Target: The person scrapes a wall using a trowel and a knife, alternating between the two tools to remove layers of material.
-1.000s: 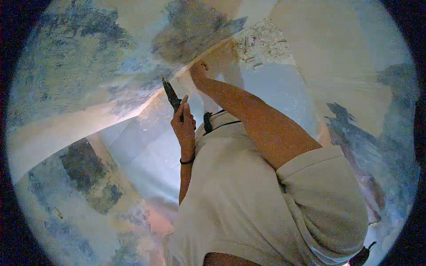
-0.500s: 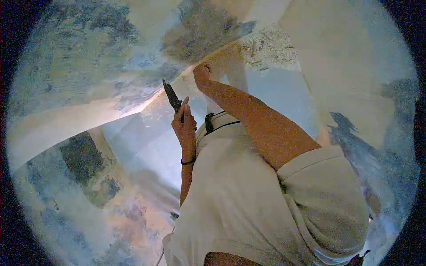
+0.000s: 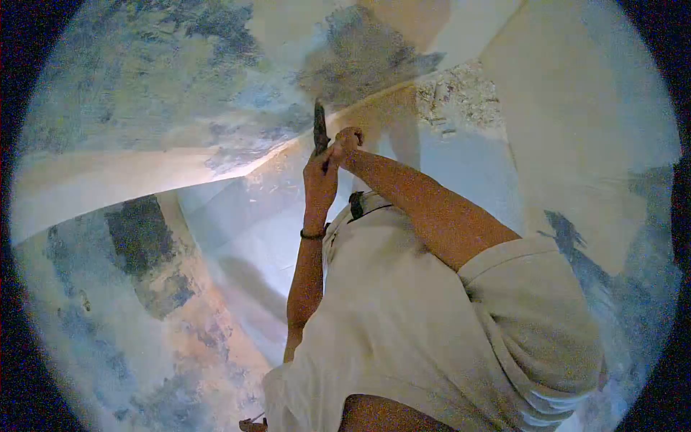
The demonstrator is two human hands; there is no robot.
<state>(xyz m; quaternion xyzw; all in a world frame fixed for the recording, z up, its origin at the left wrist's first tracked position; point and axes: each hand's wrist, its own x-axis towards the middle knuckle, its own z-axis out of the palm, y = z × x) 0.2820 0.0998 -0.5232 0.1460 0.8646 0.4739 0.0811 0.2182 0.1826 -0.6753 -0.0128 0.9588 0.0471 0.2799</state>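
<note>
My left hand (image 3: 321,178), with a dark band at the wrist, is closed round a dark slender tool (image 3: 320,128). The tool stands nearly upright, its tapered tip above my fingers; its exact kind does not show. My right hand (image 3: 350,137) is close beside the left, at the lower part of the tool, and the two appear to meet at the fingertips. Its fingers are curled, and whatever they may hold is hidden. Just below hangs the hem of my beige shirt (image 3: 403,302), with a black cord toggle (image 3: 356,206).
Beyond my hands, a pale surface blotched with blue and grey (image 3: 144,79) ends in a long light edge (image 3: 108,180). A rough, flaky patch (image 3: 461,97) lies at the upper right. A dark rectangular patch (image 3: 140,234) shows at the left.
My left hand has moved up and right with the tool, over to my right hand. The tool has turned more upright. The view has shifted slightly.
</note>
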